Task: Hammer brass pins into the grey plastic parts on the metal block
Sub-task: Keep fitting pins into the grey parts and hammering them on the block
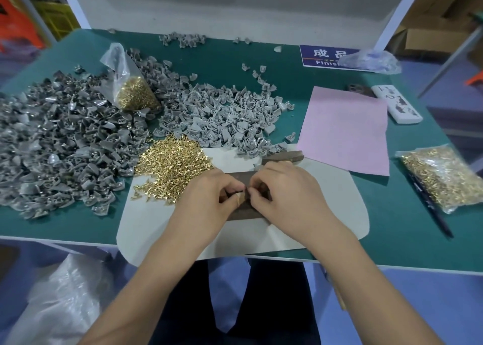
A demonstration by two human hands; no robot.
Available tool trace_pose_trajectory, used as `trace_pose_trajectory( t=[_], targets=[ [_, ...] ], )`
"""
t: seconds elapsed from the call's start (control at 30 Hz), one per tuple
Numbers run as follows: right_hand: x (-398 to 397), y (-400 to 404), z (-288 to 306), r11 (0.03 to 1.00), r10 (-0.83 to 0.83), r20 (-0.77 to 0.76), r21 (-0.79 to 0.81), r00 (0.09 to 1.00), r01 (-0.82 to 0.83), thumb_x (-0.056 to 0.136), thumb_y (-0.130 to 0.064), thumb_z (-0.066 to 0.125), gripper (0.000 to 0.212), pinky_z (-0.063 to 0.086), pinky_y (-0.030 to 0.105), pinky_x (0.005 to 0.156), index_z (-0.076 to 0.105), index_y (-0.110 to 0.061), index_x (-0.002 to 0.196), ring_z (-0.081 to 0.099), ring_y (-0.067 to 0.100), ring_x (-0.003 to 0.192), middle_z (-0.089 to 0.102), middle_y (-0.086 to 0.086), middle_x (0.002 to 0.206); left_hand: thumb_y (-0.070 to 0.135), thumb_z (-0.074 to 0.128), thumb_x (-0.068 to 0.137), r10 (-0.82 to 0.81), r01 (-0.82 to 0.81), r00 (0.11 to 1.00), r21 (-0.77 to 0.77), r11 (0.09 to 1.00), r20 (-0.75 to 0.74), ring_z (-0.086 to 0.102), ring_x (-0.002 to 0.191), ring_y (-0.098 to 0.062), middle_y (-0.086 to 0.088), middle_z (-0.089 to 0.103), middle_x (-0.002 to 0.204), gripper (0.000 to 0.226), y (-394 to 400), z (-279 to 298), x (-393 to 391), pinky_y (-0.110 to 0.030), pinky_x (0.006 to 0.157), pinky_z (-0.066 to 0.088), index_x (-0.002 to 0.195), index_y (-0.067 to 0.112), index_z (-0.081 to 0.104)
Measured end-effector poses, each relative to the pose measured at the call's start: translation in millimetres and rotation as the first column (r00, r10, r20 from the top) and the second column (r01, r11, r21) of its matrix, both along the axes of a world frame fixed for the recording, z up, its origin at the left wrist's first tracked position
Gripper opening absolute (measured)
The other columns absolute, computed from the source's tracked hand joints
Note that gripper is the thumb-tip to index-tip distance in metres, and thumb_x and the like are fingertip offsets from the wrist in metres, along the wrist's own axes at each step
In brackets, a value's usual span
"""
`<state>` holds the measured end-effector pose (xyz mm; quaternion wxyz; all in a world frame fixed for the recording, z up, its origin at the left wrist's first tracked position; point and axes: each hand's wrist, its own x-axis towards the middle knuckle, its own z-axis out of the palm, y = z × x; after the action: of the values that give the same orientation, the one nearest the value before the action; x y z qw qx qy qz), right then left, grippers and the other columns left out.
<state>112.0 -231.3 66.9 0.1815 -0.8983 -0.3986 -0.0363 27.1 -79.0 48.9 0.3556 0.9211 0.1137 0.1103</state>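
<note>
Both hands meet over the dark metal block (244, 211) on the white mat (146, 222) at the table's front. My left hand (206, 198) has its fingers curled, pinching something small at the block's middle. My right hand (285, 195) faces it with curled fingertips at the same spot. What they pinch is hidden by the fingers. A loose heap of brass pins (170, 164) lies just left of the hands. Light grey plastic parts (227, 114) are piled behind. The hammer head (283, 158) lies right behind my right hand.
A darker heap of grey parts with pins (60, 141) covers the left. An open bag of pins (136, 93) stands at the back; another bag (444, 177) and a pen (431, 206) lie right. A pink sheet (345, 130) and a white box (397, 104) lie beyond.
</note>
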Motion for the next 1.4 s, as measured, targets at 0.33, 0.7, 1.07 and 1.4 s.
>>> trace_pose_trajectory(
  t=[0.33, 0.7, 1.07, 1.4],
  targets=[
    [-13, 8, 11, 0.958, 0.056, 0.114, -0.287, 0.992, -0.021, 0.095, -0.022, 0.054, 0.017, 0.041, 0.037, 0.096, 0.067, -0.020, 0.105, 0.058, 0.026, 0.108, 0.064, 0.000, 0.107, 0.020, 0.082, 0.080, 0.015, -0.014, 1.000, -0.041, 0.999, 0.028, 0.051, 0.065, -0.006, 0.010, 0.054, 0.070, 0.019, 1, 0, 1, -0.020, 0.060, 0.035, 0.072, 0.032, 0.069],
    [-13, 3, -4, 0.999, -0.033, -0.002, -0.008, 0.999, 0.033, 0.093, -0.017, 0.065, 0.007, 0.046, 0.043, 0.096, 0.068, -0.021, 0.087, 0.058, 0.024, 0.096, 0.064, -0.004, 0.092, 0.020, 0.082, 0.080, 0.035, -0.029, 0.997, -0.092, 0.995, 0.065, 0.056, 0.069, -0.005, 0.012, 0.059, 0.074, 0.009, 2, -6, 0, -0.015, 0.062, 0.036, 0.084, 0.027, 0.080],
    [9, -25, -30, 0.858, -0.474, -0.101, 0.168, 0.875, 0.485, 0.102, -0.027, 0.058, 0.021, 0.044, 0.042, 0.087, 0.070, -0.013, 0.112, 0.053, 0.033, 0.100, 0.062, 0.010, 0.103, 0.027, 0.082, 0.082, 0.055, -0.047, 0.996, -0.105, 0.993, 0.067, 0.057, 0.071, -0.006, 0.011, 0.061, 0.074, 0.009, 1, -3, -2, -0.022, 0.065, 0.044, 0.082, 0.035, 0.077],
    [10, -51, -8, 0.878, -0.479, -0.134, -0.053, 0.867, 0.477, 0.107, -0.029, 0.037, 0.021, 0.042, 0.043, 0.064, 0.053, -0.019, 0.115, 0.057, 0.034, 0.079, 0.056, 0.003, 0.104, 0.025, 0.077, 0.086, 0.020, -0.019, 0.996, -0.021, 1.000, 0.091, 0.055, 0.072, -0.003, 0.013, 0.059, 0.076, 0.009, 0, -5, -4, -0.017, 0.063, 0.039, 0.092, 0.030, 0.079]
  ],
)
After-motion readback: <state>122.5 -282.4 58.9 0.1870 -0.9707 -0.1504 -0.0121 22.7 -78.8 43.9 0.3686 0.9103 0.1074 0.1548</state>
